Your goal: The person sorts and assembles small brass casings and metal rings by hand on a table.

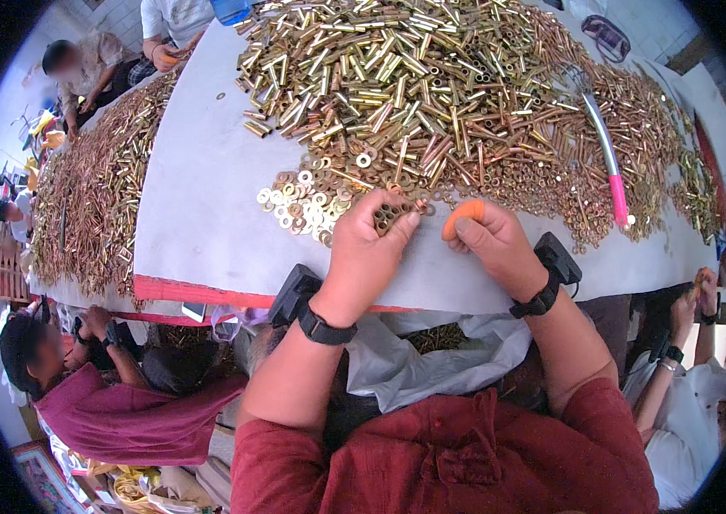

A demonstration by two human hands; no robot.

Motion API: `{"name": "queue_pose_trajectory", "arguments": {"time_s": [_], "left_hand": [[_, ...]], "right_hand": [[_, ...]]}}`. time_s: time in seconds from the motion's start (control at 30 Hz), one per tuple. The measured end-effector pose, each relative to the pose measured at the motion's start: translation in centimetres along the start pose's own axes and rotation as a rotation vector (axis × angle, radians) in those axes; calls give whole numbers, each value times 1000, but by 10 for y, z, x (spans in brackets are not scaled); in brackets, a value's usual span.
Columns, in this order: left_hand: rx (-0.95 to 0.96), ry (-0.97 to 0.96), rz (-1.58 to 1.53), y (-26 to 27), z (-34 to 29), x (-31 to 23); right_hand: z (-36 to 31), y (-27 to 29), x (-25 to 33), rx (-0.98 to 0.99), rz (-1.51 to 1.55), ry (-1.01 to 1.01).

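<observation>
My left hand [370, 253] is closed around a bundle of short brass tubes [387, 218], their open ends facing away from me. A small coppery piece [420, 206] shows at the bundle's right edge, by my left thumb. To the right, apart from the bundle, my right hand [493, 247] is pinched, with an orange finger cover [464, 218] on it. Whatever it may hold between the fingertips is hidden. Shiny flat washers [298, 199] lie just left of my left hand. Beyond both hands rises a big heap of loose brass tubes [397, 86].
A tool with a silver shaft and pink handle [618, 201] rests on the heap's right side. White plastic sheeting [440, 364] hangs below the table's [200, 188] red front edge. Another heap [93, 188] lies left. People sit at left and right; a phone [194, 310] is near the edge.
</observation>
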State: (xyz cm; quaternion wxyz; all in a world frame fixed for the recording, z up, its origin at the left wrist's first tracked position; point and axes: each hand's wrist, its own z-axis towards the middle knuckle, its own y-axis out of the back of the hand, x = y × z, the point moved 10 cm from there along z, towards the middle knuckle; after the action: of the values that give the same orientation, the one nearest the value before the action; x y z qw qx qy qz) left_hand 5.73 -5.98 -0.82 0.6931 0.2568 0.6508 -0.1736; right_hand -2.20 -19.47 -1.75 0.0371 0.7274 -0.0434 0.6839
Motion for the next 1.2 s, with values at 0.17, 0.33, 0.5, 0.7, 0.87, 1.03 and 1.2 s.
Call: {"name": "queue_pose_trajectory", "arguments": {"time_s": [0.17, 0.33, 0.5, 0.7, 0.87, 1.03, 1.2], "left_hand": [[389, -151, 253, -32, -17, -11], [710, -56, 197, -48, -49, -11], [675, -144, 50, -26, -44, -13], [490, 239, -216, 13, -28, -3], [305, 310, -675, 21, -13, 12], [243, 314, -825, 16, -7, 13], [242, 256, -926, 12, -7, 1]], "right_hand": [[5, 22, 22, -240, -208, 48], [26, -38, 76, -141, -836, 428], [63, -82, 61, -102, -1207, 374], [79, -72, 55, -71, -1327, 246], [53, -44, 67, -139, -1063, 210], [13, -23, 41, -114, -191, -39], [-16, -32, 26, -122, -43, -52]]}}
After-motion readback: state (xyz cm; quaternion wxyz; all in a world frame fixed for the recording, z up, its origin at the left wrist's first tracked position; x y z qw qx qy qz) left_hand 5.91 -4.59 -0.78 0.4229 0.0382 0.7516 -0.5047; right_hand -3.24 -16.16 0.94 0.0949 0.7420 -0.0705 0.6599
